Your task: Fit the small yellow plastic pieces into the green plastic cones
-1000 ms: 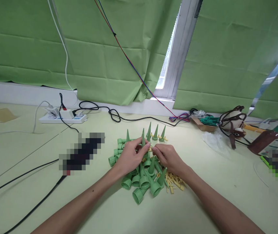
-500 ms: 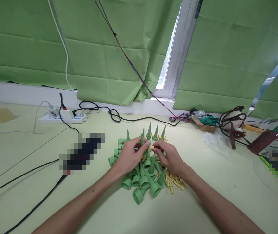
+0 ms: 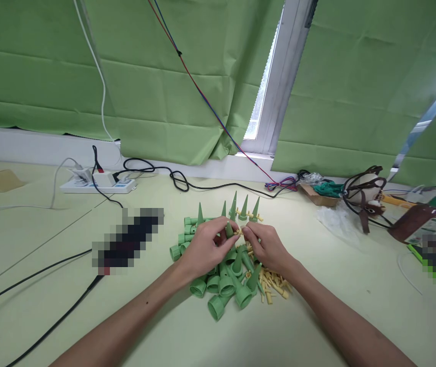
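My left hand (image 3: 206,247) is closed around a green plastic watering spike (image 3: 229,230), whose pointed tip sticks up between thumb and fingers. A small yellow valve piece (image 3: 238,232) sits at the spike's side; how deep it goes in cannot be made out. At its right end, the fingertips of my right hand (image 3: 269,247) are pinched on it. Below both hands lies a pile of green spikes (image 3: 226,285) with wide round caps. Loose yellow valve pieces (image 3: 273,285) are heaped under my right wrist. Behind my hands, several spikes (image 3: 244,208) stand upright, some with yellow pieces through them.
A white power strip (image 3: 98,186) and black cable (image 3: 218,186) run along the wall. A blurred dark device (image 3: 130,239) lies to the left. On the right are a cardboard box (image 3: 319,196), a plastic bag (image 3: 338,224) and a brown object (image 3: 420,224).
The held spike has sunk a little and tilted in my left hand. The yellow piece has turned, and my right fingers have curled tighter and shifted slightly right.
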A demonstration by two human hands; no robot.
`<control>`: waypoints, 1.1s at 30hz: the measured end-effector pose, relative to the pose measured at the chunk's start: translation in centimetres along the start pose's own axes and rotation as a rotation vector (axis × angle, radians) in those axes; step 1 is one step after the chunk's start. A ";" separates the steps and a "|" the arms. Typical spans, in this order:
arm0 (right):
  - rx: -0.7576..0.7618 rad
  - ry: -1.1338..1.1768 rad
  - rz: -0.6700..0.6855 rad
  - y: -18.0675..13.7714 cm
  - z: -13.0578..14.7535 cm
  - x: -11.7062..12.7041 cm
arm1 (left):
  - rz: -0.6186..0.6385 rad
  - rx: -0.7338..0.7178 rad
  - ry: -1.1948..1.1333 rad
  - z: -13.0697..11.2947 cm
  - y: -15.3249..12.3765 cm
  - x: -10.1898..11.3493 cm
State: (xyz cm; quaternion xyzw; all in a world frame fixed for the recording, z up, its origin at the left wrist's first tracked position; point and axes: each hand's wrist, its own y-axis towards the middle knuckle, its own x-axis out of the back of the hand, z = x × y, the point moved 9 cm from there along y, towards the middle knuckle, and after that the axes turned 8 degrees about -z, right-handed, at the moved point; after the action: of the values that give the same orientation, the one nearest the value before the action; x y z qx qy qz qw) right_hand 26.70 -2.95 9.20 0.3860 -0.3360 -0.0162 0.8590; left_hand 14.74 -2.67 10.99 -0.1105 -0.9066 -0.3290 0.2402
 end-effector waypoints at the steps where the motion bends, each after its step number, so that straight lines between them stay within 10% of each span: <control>1: -0.002 -0.002 -0.001 0.0 0.0 0.0 | -0.003 -0.042 0.025 -0.3 0.0 0.0; 8: -0.028 0.067 -0.032 0.1 0.4 0.4 | -0.075 -0.335 0.166 -2.0 -0.7 0.2; 33: -0.057 0.134 -0.039 0.1 0.6 0.5 | -0.092 -0.371 0.198 -1.7 -1.0 0.2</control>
State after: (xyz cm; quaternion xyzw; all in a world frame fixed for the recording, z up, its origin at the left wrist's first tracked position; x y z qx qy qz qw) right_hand 26.71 -3.46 9.86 0.3683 -0.2697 -0.0167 0.8896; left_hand 14.86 -4.58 11.67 -0.0785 -0.8065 -0.5101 0.2884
